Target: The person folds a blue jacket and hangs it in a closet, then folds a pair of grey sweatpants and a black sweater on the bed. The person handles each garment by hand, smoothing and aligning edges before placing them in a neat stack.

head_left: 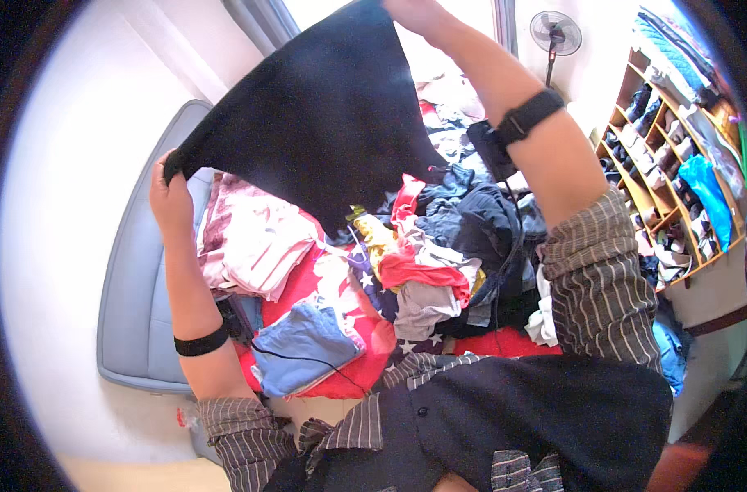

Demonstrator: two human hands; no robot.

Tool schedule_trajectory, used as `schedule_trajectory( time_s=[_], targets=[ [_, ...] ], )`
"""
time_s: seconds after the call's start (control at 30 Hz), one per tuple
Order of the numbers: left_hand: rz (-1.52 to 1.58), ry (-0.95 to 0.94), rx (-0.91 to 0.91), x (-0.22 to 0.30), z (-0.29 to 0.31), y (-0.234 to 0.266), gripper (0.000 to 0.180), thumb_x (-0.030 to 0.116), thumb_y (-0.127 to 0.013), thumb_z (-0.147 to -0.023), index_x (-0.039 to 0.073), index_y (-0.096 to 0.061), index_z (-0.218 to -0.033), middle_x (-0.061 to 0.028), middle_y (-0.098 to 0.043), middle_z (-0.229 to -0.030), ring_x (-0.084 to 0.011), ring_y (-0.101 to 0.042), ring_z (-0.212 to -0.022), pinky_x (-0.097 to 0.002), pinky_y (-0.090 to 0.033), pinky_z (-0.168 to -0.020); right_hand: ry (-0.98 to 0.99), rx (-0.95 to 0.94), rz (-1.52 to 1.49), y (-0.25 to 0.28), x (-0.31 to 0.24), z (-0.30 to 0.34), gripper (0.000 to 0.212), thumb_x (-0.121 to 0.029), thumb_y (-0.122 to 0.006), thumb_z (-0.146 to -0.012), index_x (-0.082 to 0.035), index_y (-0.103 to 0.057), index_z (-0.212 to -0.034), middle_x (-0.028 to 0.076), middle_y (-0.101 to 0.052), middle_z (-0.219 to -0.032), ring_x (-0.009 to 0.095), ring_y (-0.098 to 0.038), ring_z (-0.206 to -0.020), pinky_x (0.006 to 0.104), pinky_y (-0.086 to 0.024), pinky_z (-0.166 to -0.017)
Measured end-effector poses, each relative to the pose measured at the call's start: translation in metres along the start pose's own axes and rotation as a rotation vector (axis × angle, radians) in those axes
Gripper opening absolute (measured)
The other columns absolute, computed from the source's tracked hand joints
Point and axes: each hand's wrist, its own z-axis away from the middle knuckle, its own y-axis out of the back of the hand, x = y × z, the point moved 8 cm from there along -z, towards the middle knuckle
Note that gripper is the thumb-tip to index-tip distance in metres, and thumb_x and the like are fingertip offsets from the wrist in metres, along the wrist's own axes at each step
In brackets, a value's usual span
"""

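Note:
A large black garment (308, 107) hangs stretched between my two raised arms; its exact kind does not show. My left hand (170, 193) is closed on one lower corner at the left. High up at the top edge, my right hand (416, 16) grips the other end, its fingers partly cut off by the picture's rim. Below the fabric lies a jumbled heap of clothes (427, 266) in red, grey, yellow and dark blue. Left of that heap sits a stack of folded pink clothes (263, 238). Nearer to me rests a folded blue garment (304, 348) on a red cloth (365, 369).
A grey-blue padded board (140, 279) leans at the left wall. On the right stands a wooden shelf (665, 209) packed with shoes and bags, including a blue plastic bag (706, 193). A standing fan (555, 34) is at the back right. Dark straps circle both my forearms.

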Motion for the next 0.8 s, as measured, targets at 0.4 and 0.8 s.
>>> schedule_trajectory(
  time_s=[0.4,0.8],
  targets=[
    [-0.207,0.257,-0.778,-0.006,0.307,-0.088,0.025,0.002,-0.049,-0.065,0.004,-0.058,-0.088,-0.0149,-0.06,-0.085,-0.031,-0.058,-0.084,-0.0352,-0.044,-0.077,-0.675,-1.127,0.384,0.055,-0.001,0.425,0.034,-0.014,-0.045,-0.071,-0.018,-0.055,-0.103,0.018,-0.061,-0.088,0.034,-0.058,-0.086,0.0428,-0.046,-0.075],
    [-0.283,0.959,-1.426,-0.018,0.502,-0.057,0.026,0.019,-0.046,-0.07,0.005,-0.059,-0.087,-0.0197,-0.059,-0.086,-0.0368,-0.055,-0.084,-0.0417,-0.044,-0.073,-1.224,-1.65,0.067,0.062,-0.084,0.65,0.028,-0.023,-0.048,-0.072,-0.009,-0.058,-0.094,0.013,-0.063,-0.085,0.031,-0.058,-0.086,0.0403,-0.044,-0.073]
  ],
)
